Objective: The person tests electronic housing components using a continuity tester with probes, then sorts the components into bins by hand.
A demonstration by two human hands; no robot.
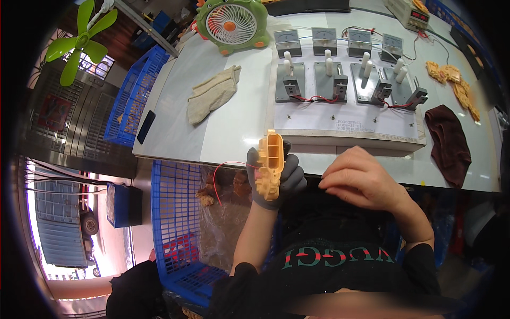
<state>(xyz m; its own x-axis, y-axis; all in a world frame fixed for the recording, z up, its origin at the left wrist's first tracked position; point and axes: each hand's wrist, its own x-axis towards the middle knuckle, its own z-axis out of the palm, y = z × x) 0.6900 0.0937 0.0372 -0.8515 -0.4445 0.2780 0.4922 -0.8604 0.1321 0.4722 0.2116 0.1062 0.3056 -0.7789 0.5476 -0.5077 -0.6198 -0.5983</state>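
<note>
My left hand [292,178], in a dark grey glove, is closed round a yellow plastic housing [274,159]. The housing is long and stands on end, its open ribbed compartment facing up toward me. A thin red wire [227,162] loops out from its left side. To the right, apart from the housing, my bare right hand [361,178] hovers just off the table's front edge. Its fingers are bent and drawn together, and nothing shows in them.
A test fixture [345,127] with grey plates, white pegs and meters stands beyond my hands. A cloth [213,93], a green fan [232,26], a dark cloth [448,143] and yellow parts [462,90] lie around it. Below left is a blue crate [172,212].
</note>
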